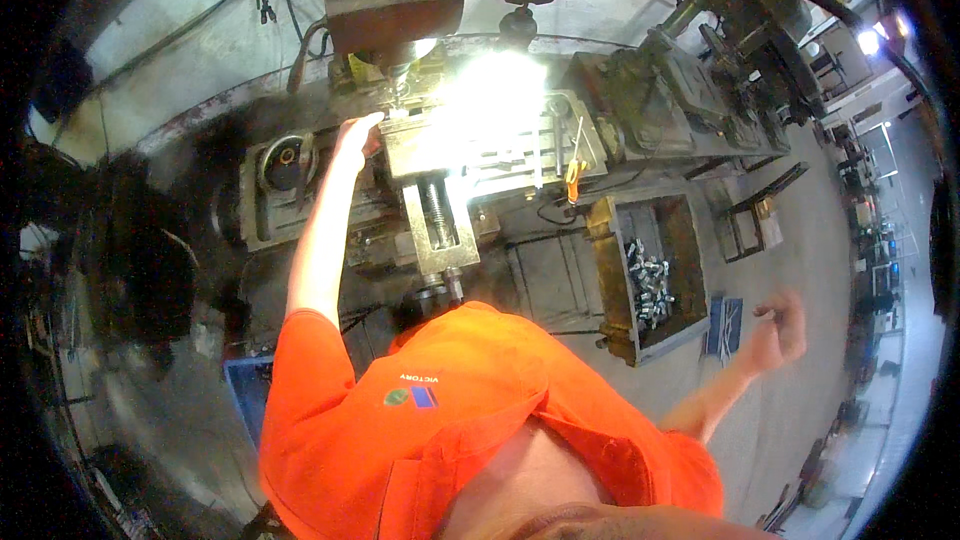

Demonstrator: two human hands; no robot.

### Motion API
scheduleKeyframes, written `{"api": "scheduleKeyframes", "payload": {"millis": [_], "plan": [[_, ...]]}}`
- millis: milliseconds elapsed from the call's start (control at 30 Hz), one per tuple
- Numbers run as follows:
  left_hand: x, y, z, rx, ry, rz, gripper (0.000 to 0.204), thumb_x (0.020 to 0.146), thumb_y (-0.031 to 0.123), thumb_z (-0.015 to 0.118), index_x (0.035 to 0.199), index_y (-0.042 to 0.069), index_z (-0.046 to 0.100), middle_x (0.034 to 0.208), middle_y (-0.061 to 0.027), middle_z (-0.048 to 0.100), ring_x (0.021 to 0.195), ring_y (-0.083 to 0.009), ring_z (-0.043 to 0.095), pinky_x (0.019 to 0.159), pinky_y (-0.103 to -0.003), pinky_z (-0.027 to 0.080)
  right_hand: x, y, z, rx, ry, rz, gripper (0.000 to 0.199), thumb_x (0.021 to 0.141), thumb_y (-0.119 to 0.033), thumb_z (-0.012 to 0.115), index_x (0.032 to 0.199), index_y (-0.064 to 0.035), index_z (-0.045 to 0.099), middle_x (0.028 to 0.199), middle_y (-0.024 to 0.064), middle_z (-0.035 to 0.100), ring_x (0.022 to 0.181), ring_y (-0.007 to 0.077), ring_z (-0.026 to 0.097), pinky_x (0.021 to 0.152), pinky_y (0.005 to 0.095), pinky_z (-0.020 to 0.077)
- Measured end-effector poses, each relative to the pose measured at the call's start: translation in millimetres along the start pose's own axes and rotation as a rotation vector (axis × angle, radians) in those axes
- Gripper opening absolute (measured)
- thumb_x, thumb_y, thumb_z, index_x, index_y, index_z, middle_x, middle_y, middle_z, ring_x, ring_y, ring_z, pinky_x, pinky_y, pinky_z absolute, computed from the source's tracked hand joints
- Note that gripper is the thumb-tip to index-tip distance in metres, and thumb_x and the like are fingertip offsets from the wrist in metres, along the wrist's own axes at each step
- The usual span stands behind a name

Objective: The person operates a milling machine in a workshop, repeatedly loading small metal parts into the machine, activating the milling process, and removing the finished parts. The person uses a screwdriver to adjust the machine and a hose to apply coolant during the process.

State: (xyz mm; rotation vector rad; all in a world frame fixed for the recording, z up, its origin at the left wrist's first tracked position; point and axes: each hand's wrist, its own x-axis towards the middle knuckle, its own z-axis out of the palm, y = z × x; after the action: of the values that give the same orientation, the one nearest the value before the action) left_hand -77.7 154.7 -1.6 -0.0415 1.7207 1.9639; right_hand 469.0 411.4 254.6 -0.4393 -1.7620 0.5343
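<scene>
The left hand [357, 137] is resting its curled fingers against the grey steel machine vise [440, 185]; the right hand [780, 328], well right of it, is hanging loosely clenched and empty.

A grey steel machine vise [440, 210] sits on the milling bench, screw exposed, jaws toward the glare; the left hand [357, 137] touches its upper left corner.

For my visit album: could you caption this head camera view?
Worker in orange shirt rests left hand at a milling machine's vise; right hand hangs loosely closed beside a parts bin.
</scene>
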Motion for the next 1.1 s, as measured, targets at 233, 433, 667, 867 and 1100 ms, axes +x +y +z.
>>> {"api": "scheduleKeyframes", "payload": {"millis": [233, 433, 667, 867, 1100], "plan": [[-6.7, 13.3, 9.2, 0.04, -0.039, -0.045, 0.022, 0.073, 0.034, 0.065, 0.074, 0.013, 0.059, 0.064, 0.0012, 0.057, 0.049, -0.0107, 0.049, 0.044, -0.025, 0.038, -20.4, 8.6, 1.9, 0.025, -0.062, 0.22, 0.045, 0.054, 0.006, 0.037, 0.092, 0.0063, 0.062, 0.064, 0.0087, 0.056, 0.056, 0.0125, 0.05, 0.052, 0.022, 0.0401], [-7.6, 12.6, 10.6, -0.022, -0.064, -0.064, 0.023, 0.074, 0.027, 0.066, 0.082, 0.005, 0.063, 0.072, -0.0043, 0.062, 0.054, -0.0135, 0.054, 0.047, -0.026, 0.04, -30.4, 17.7, 17.0, 0.032, -0.118, 0.276, 0.047, 0.054, 0.009, 0.036, 0.091, 0.0044, 0.062, 0.064, 0.0078, 0.056, 0.056, 0.011, 0.051, 0.051, 0.0204, 0.0398], [16.0, -2.9, -7.7, 0.027, -0.078, -0.045, 0.022, 0.073, 0.029, 0.066, 0.081, 0.009, 0.062, 0.072, -0.001, 0.062, 0.058, -0.0127, 0.056, 0.05, -0.025, 0.041, -35.8, 24.8, 37.4, -0.006, -0.187, 0.263, 0.042, 0.057, 0.01, 0.04, 0.091, 0.0019, 0.064, 0.063, 0.0057, 0.058, 0.055, 0.0088, 0.051, 0.052, 0.0183, 0.0389], [-3.0, 15.5, 1.9, 0.004, -0.101, -0.026, 0.017, 0.074, 0.025, 0.066, 0.075, 0.008, 0.062, 0.065, -0.0011, 0.06, 0.053, -0.0133, 0.054, 0.05, -0.029, 0.041, -53.2, 39.4, 26.1, 0.069, -0.177, 0.38, 0.039, 0.059, 0.01, 0.041, 0.09, 0.0021, 0.064, 0.065, 0.0038, 0.057, 0.056, 0.0078, 0.05, 0.053, 0.0174, 0.0384], [-0.8, 12.7, 6.7, 0.05, -0.037, 0.009, 0.022, 0.075, 0.021, 0.067, 0.063, 0.006, 0.057, 0.056, -0.0037, 0.053, 0.043, -0.0122, 0.045, 0.038, -0.027, 0.032, -63.4, 38.7, 49.2, 0.068, -0.261, 0.566, 0.038, 0.059, 0.01, 0.043, 0.089, 0.0026, 0.064, 0.066, 0.0022, 0.057, 0.057, 0.0073, 0.05, 0.054, 0.0173, 0.0385]]}}
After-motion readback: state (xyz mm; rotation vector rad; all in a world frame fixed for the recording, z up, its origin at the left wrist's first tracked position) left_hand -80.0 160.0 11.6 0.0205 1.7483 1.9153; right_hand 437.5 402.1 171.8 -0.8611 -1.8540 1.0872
